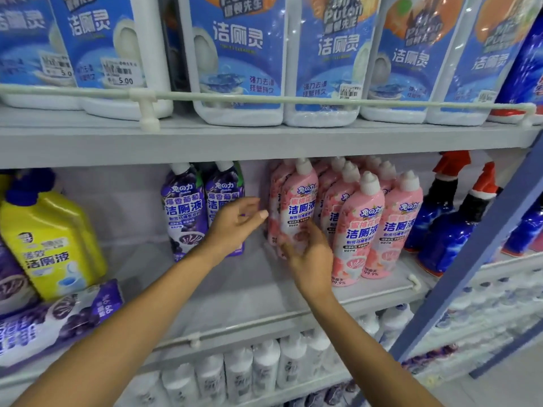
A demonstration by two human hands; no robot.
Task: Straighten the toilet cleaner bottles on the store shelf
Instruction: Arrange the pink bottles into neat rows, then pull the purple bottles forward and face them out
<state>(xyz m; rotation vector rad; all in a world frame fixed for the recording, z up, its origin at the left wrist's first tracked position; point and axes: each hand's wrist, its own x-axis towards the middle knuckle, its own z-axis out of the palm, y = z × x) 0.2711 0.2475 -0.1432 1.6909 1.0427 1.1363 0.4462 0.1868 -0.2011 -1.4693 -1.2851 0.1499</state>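
Covering the base of the pink bottle [299,201], blurred right hand [311,259], grip unreadable; left hand [232,224] loosely open, empty.

head cam | wide | fwd+down | close to mid shelf [235,289]

light: bright, even, soft shadow under the upper shelf [264,142] | glare: sheen on yellow bottle [55,218] | blur: hands, frame edges | distortion: wide-angle bowing
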